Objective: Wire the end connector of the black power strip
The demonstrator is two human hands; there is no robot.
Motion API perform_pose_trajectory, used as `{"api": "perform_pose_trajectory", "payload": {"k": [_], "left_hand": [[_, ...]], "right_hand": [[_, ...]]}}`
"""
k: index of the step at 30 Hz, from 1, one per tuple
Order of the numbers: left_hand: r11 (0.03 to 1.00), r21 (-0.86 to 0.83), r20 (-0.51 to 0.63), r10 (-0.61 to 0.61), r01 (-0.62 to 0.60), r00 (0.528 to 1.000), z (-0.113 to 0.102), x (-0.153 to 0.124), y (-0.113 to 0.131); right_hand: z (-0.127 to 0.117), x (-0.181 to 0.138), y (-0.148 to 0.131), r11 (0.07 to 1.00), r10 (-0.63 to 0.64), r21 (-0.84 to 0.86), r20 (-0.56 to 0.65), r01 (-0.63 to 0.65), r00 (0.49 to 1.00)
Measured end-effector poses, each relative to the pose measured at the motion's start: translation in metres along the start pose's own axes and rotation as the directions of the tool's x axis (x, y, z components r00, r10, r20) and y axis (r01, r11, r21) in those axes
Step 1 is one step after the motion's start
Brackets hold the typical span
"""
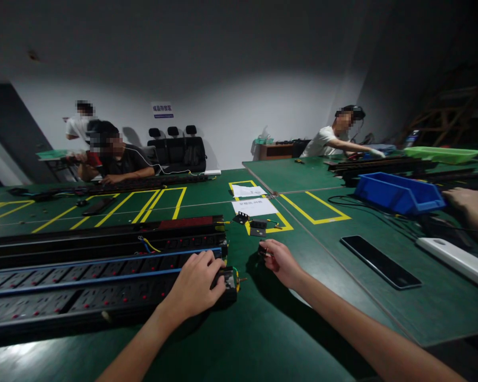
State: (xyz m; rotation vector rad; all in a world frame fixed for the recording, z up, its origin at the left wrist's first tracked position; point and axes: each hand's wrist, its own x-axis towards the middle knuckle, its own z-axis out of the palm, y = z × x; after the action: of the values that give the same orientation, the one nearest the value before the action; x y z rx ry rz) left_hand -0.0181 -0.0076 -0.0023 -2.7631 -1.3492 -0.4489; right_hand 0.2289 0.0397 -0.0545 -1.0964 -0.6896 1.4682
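Note:
My left hand (197, 281) lies over the right end of the nearest black power strip (115, 298), its fingers curled across the top and the thumb near the end. Green and yellow wires (238, 280) stick out of that end. To the right, above the table, my right hand (282, 262) pinches a small black part (262, 250), mostly hidden by the fingers. Just beyond it lie several small black brackets (258, 228). More power strips lie side by side behind the nearest one, one with blue edges (143, 271) and another with loose wires (149, 245).
White paper sheets (255, 207) lie inside yellow tape markings on the green table (302, 233). On the right are a phone (380, 262), a blue bin (398, 193), a white bar (458, 262) and another person's hand (466, 201). Other people work behind the table.

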Motion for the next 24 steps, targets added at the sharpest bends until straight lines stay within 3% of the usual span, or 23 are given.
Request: {"api": "perform_pose_trajectory", "payload": {"k": [24], "left_hand": [[1.000, 0.018, -0.025, 0.025, -0.025, 0.999, -0.0006, -0.0003, 0.0002]], "right_hand": [[0.0014, 0.0019, 0.0030, 0.997, -0.004, -0.072, -0.023, 0.003, 1.000]]}}
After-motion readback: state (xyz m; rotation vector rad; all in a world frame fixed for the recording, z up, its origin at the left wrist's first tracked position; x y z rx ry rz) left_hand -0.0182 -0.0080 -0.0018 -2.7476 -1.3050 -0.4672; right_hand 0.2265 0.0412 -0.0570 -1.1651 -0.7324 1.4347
